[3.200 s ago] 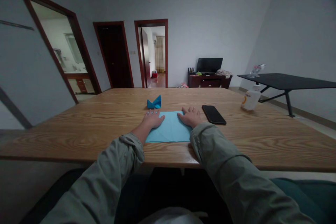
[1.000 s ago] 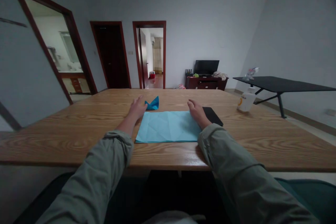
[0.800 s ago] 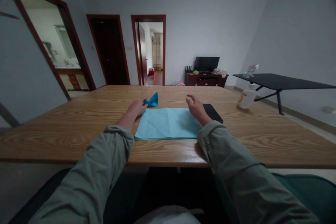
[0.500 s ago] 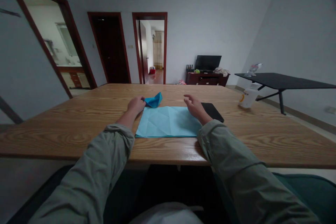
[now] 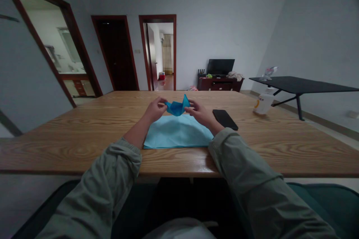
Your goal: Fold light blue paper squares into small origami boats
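A small folded blue paper figure [image 5: 177, 107] is lifted off the wooden table [image 5: 84, 134], held between both hands. My left hand [image 5: 156, 109] pinches its left end and my right hand [image 5: 198, 112] pinches its right end. Beneath the hands a light blue paper sheet [image 5: 176, 136] with creases lies flat near the table's front edge. Both arms wear grey-green sleeves.
A black phone [image 5: 224, 119] lies just right of the sheet. A white bottle [image 5: 263, 102] stands further right on the table. A black side table [image 5: 303, 86] is beyond it. Doorways and a TV stand [image 5: 221, 80] line the far wall.
My left hand reached past the sheet, took the folded blue figure and brought it back over the sheet. My right hand rose from the table and closed on its other end.
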{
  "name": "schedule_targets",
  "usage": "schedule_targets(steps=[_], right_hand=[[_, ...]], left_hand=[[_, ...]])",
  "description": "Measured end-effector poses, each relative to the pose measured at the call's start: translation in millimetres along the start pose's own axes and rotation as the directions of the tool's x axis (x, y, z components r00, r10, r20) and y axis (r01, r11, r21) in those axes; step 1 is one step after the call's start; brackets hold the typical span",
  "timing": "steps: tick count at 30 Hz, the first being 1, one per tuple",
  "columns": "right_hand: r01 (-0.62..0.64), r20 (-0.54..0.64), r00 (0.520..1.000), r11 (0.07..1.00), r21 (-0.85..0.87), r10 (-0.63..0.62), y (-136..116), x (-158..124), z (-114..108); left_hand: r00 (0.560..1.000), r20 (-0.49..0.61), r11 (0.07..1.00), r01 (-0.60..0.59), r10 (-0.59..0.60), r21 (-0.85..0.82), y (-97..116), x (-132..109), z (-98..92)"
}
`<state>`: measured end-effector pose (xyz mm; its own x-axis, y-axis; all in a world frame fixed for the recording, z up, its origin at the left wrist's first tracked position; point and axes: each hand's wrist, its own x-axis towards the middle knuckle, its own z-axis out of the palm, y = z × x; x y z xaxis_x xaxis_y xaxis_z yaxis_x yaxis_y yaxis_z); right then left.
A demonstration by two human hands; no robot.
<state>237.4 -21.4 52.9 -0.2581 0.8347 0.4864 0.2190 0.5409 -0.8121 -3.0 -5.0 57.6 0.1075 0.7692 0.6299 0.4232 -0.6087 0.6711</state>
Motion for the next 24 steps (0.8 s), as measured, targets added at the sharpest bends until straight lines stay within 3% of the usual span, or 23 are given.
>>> schedule_targets(steps=[5, 9, 12, 15, 19, 24], right_hand=[[-0.061, -0.027, 0.998, 0.998, 0.015, 0.062, -3.7, 3.3, 8.5], [-0.079, -0.066, 0.994, 0.996, 0.038, 0.081, -1.4, 4.8, 7.6], [-0.095, -0.057, 0.993, 0.99, 0.105, 0.102, -2.1, 2.7, 8.2], [-0.147, -0.031, 0.988, 0.975, 0.164, 0.155, -3.4, -0.8, 10.8], [-0.222, 0.052, 0.975, 0.956, 0.193, 0.216, -3.5, -4.7, 13.7], [-0.228, 0.099, 0.972, 0.96, 0.166, 0.214, -2.7, -6.8, 13.6]], left_hand=[[0.999, 0.029, 0.967, 0.028, -0.021, -0.255, 15.3, -4.3, 9.3], [0.99, 0.046, 0.907, 0.143, -0.136, -0.397, 20.4, -5.8, 11.7], [0.946, 0.171, 0.83, 0.325, -0.277, -0.453, 19.7, -7.8, 13.4], [0.879, 0.349, 0.768, 0.46, -0.324, -0.447, 17.7, -10.9, 16.7], [0.886, 0.351, 0.766, 0.445, -0.302, -0.464, 19.2, -14.6, 19.7], [0.878, 0.384, 0.772, 0.448, -0.285, -0.451, 24.2, -17.5, 18.3]])
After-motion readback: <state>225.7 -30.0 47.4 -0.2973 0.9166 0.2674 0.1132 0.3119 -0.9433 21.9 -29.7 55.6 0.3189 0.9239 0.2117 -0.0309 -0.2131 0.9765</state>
